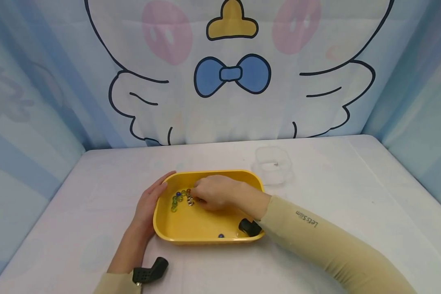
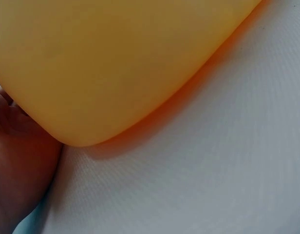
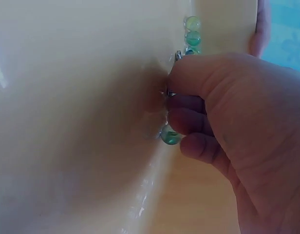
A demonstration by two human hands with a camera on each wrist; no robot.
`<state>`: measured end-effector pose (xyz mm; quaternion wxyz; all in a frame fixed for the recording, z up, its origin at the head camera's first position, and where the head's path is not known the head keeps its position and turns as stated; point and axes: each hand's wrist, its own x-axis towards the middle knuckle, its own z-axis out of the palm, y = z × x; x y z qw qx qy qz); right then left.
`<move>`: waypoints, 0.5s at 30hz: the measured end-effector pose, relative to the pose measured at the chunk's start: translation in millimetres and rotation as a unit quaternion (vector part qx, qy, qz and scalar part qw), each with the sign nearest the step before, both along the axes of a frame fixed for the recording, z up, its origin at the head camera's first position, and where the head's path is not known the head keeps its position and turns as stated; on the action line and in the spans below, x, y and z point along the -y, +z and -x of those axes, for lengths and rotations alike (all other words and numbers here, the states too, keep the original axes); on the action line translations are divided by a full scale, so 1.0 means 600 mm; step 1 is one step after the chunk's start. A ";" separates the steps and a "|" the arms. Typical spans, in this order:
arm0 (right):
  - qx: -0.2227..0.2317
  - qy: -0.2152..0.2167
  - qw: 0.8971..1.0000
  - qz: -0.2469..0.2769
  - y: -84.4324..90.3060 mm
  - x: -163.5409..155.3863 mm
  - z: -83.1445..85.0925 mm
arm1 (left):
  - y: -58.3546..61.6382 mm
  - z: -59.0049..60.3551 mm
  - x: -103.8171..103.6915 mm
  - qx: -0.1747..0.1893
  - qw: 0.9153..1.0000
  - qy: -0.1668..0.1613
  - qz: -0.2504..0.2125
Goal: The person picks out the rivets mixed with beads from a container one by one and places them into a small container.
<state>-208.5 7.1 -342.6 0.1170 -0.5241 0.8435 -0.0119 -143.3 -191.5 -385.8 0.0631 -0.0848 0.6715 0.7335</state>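
Observation:
A yellow tray (image 1: 206, 241) lies on the white table (image 1: 353, 183). My left hand (image 1: 148, 204) rests flat against the tray's left outer wall, fingers reaching round its far corner; the left wrist view shows the palm (image 2: 18, 165) beside the tray wall (image 2: 116, 63). My right hand (image 1: 196, 198) is inside the tray, fingers curled over a cluster of green, blue and clear marbles (image 1: 178, 198). In the right wrist view its fingertips (image 3: 175, 78) pinch a small clear marble on the tray floor (image 3: 67, 122). A green marble (image 3: 169, 135) touches the lower fingers. More green marbles (image 3: 192, 29) lie beyond.
One blue marble (image 1: 221, 235) sits alone near the tray's front wall. A clear plastic container (image 1: 273, 167) stands behind the tray to the right. Black wrist mounts (image 1: 250, 227) show on both arms. A printed curtain closes the back and sides.

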 end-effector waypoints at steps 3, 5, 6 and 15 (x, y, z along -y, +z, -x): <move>-0.004 0.001 1.000 -0.002 0.000 0.000 -0.001 | -0.001 0.000 -0.001 0.000 1.000 0.000 -0.003; -0.004 0.001 1.000 -0.001 0.000 0.000 -0.001 | -0.001 0.001 -0.002 -0.001 1.000 0.000 -0.004; -0.004 0.001 1.000 -0.002 0.000 -0.001 -0.001 | -0.001 0.001 -0.002 -0.001 1.000 0.000 -0.005; -0.006 0.003 1.000 -0.005 0.001 0.003 -0.003 | 0.000 0.000 -0.002 0.000 1.000 0.002 -0.002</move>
